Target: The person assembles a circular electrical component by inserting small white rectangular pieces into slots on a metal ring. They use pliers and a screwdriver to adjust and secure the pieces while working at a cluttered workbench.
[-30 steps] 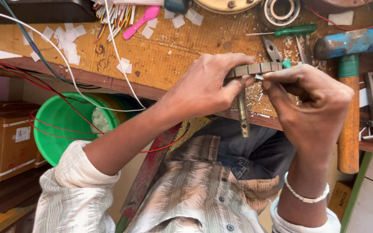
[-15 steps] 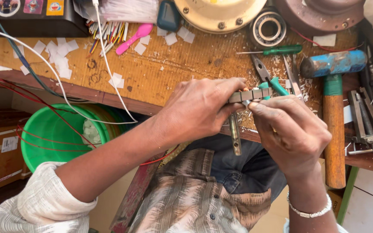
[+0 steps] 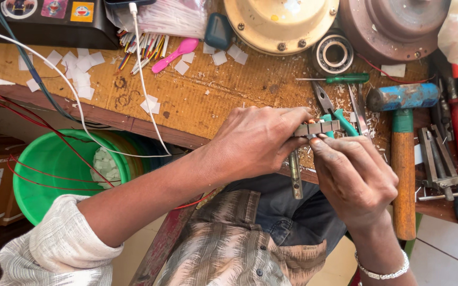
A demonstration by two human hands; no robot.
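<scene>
- The left hand is sitting at the centre of the frame, its fingers curling shut around a small grey segmented metal bar and gripping it at its left end.
- A dull metal rod is hanging down from below that hand, over the edge of the wooden workbench.
- The right hand is lying just right of centre, its fingertips closing in a pinch on the underside of the bar; whether anything small is sitting between them, I cannot tell.
- Teal-handled pliers are lying on the bench just behind the bar.
- A hammer with a blue head is resting at the right, its wooden handle running downward.
- A green-handled screwdriver and a steel bearing are lying in the upper right.
- A green bucket is standing at the lower left, below the bench edge.
- A pink spoon is lying near the top centre.
</scene>
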